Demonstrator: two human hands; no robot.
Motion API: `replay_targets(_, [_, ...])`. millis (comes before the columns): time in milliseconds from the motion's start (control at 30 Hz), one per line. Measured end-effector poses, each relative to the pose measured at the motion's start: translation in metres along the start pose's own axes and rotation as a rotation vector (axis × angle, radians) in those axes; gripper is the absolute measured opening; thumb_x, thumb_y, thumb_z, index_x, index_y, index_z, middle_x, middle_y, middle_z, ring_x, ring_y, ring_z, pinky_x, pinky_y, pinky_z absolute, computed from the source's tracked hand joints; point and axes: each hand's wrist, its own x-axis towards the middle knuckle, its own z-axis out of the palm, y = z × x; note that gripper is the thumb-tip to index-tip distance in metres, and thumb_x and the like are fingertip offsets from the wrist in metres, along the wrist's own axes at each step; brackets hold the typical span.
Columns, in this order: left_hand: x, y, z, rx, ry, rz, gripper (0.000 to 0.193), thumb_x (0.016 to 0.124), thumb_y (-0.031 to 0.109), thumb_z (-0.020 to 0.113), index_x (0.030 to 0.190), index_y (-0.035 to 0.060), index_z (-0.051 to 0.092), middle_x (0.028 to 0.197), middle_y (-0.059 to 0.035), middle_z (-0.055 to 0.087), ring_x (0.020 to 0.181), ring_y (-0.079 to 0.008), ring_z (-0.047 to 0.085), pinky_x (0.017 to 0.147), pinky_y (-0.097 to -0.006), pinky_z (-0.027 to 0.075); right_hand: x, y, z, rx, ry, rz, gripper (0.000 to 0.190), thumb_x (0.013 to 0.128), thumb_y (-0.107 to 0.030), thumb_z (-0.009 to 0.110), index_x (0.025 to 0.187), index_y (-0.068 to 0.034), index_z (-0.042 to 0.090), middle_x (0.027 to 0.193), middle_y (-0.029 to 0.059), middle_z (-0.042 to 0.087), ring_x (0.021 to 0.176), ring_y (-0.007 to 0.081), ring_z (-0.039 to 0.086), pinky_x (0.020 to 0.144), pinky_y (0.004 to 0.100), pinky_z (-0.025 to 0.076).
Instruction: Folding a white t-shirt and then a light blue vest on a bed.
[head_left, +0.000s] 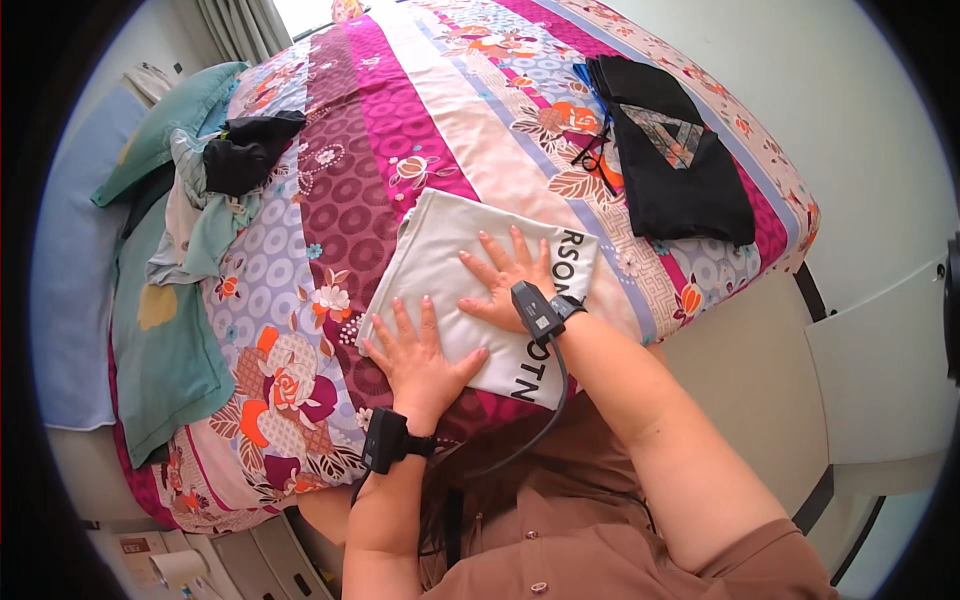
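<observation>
A folded pale grey garment (427, 255), with large dark lettering along its right side, lies flat on the patterned bedspread (352, 142) near the bed's front edge. My left hand (420, 360) presses palm down on its lower left part, fingers spread. Farther up and to the right, my right hand (514, 281) also rests flat on the cloth with its fingers apart. It covers part of the lettering. Neither hand grips the fabric. Each wrist wears a strapped black device with a cable.
A folded black garment (667, 195) with a patterned patch and a drawstring lies at the right. On the left are a crumpled heap of clothes (217, 187), green pillows (172, 322) and a pale blue headboard (75, 262). Below left stands a drawer cabinet (270, 562).
</observation>
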Motion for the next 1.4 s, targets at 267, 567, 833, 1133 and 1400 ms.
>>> replay_targets(267, [-0.001, -0.002, -0.011, -0.035, 0.030, 0.015, 0.105, 0.074, 0.073, 0.063, 0.154, 0.0131, 0.032, 0.160, -0.0239, 0.018, 0.146, -0.0517, 0.005, 0.114, -0.0673, 0.002, 0.004, -0.005, -0.027, -0.011, -0.136, 0.012, 0.081, 0.087, -0.071, 0.045, 0.154, -0.028, 0.031, 0.162, 0.0120, 0.022, 0.149, 0.0408, 0.014, 0.116, 0.0642, 0.006])
replay_targets(567, [0.002, -0.049, -0.019, 0.072, 0.094, -0.066, 0.097, 0.080, 0.067, 0.060, 0.152, 0.0075, 0.035, 0.159, -0.0199, 0.027, 0.148, -0.0405, 0.017, 0.116, -0.0627, 0.007, 0.083, -0.020, -0.027, -0.002, 0.095, -0.099, 0.088, 0.091, -0.067, 0.044, 0.155, -0.011, 0.026, 0.162, 0.0096, 0.023, 0.150, 0.0313, 0.020, 0.119, 0.0556, 0.013])
replay_targets(833, [0.004, -0.050, -0.006, 0.021, 0.046, -0.108, 0.099, 0.081, 0.066, 0.059, 0.153, 0.0052, 0.030, 0.157, -0.0199, 0.028, 0.146, -0.0406, 0.021, 0.117, -0.0625, 0.007, 0.116, -0.024, 0.003, 0.073, 0.038, -0.129, 0.092, 0.087, -0.069, 0.047, 0.157, -0.013, 0.024, 0.163, 0.0086, 0.021, 0.151, 0.0289, 0.016, 0.121, 0.0491, 0.013])
replay_targets(1133, [0.008, -0.046, -0.007, 0.040, -0.022, -0.132, 0.101, 0.081, 0.064, 0.060, 0.154, 0.0045, 0.024, 0.157, -0.0205, 0.026, 0.147, -0.0411, 0.017, 0.117, -0.0631, 0.005, 0.118, -0.022, 0.005, 0.065, 0.016, -0.119, 0.090, 0.087, -0.068, 0.047, 0.156, -0.015, 0.026, 0.164, 0.0069, 0.019, 0.152, 0.0271, 0.014, 0.122, 0.0479, 0.010])
replay_targets(1400, [0.007, -0.045, -0.008, 0.037, 0.007, -0.143, 0.097, 0.082, 0.062, 0.059, 0.153, 0.0038, 0.027, 0.156, -0.0198, 0.029, 0.148, -0.0386, 0.017, 0.118, -0.0614, 0.004, 0.114, -0.025, -0.005, 0.069, -0.007, -0.103, 0.090, 0.086, -0.068, 0.049, 0.157, -0.019, 0.025, 0.164, 0.0062, 0.018, 0.152, 0.0278, 0.014, 0.121, 0.0509, 0.010])
